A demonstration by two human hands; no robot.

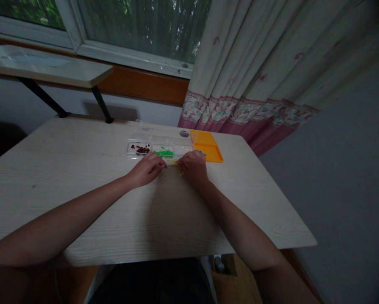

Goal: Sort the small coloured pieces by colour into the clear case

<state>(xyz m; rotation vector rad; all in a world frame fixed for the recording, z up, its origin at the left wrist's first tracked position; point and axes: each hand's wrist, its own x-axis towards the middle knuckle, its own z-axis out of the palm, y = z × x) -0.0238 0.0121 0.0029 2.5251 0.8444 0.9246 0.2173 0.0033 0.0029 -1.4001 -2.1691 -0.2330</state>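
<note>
Both my hands rest on a pale wooden table (82,181), close together in front of a clear compartment box (159,145). My left hand (147,169) is curled, knuckles up, fingertips pinched at a small scatter of yellow beads (176,163) on the table. My right hand (193,166) is also curled over the same beads, fingers pressed together. What either hand holds is too small to see. The box holds dark red beads (142,149) at its left and green beads (164,153) in the middle. An orange tray (208,145) lies just right of the box.
A second small table with black legs (47,67) stands behind at the left under a window. A flowered curtain (255,84) hangs at the right. The table's right edge (281,194) drops off to a grey floor.
</note>
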